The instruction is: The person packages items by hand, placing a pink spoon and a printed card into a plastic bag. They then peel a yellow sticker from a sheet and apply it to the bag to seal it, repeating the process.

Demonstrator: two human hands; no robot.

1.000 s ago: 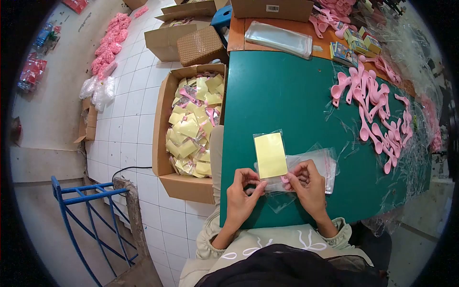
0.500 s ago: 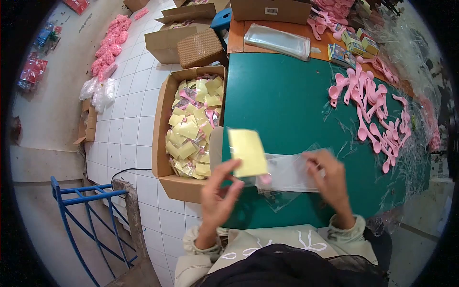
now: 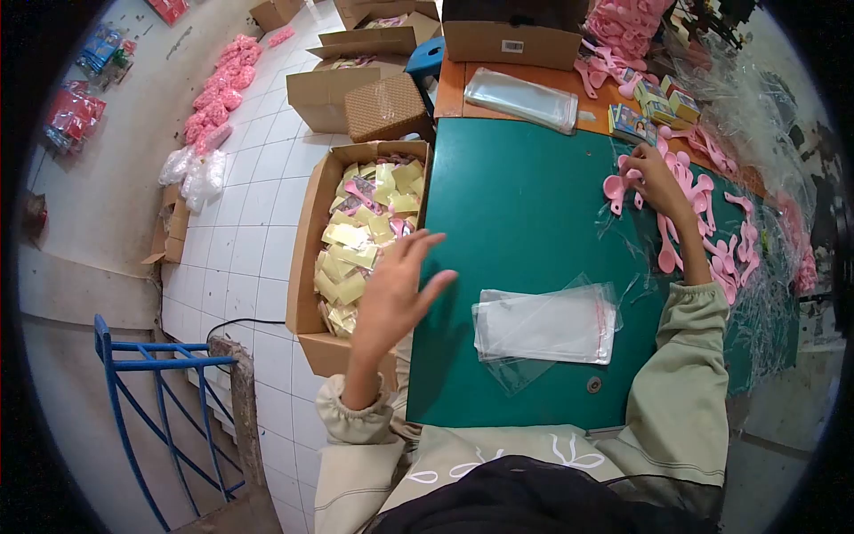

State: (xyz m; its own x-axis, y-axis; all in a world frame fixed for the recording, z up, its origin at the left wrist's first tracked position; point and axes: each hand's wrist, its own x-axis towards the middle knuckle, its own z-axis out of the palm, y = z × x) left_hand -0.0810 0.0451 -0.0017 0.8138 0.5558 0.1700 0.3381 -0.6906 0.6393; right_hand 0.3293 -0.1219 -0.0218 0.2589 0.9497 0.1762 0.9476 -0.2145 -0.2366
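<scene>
My left hand [image 3: 398,289] is empty, its fingers spread, above the near right edge of a cardboard box [image 3: 307,231]. Inside that box lie many clear packets with yellow cards [image 3: 351,258] and pink spoons. At the right of the green table, my right hand [image 3: 656,182] pinches a pink spoon [image 3: 614,189] at the left edge of a loose pile of pink spoons [image 3: 698,191]. The fingertips partly hide the grip. A stack of clear plastic bags [image 3: 547,325] lies flat on the table in front of me, touched by neither hand.
On the orange board at the back are a bundle of clear bags [image 3: 520,98], small card boxes [image 3: 680,105] and a cardboard box [image 3: 511,44]. Crumpled plastic wrap [image 3: 769,133] hangs along the right side. A blue metal rack [image 3: 169,365] stands at the left.
The packet with the yellow card has left my left hand, which is now open by the box. My right hand has moved from the bag stack forward and right to the spoons.
</scene>
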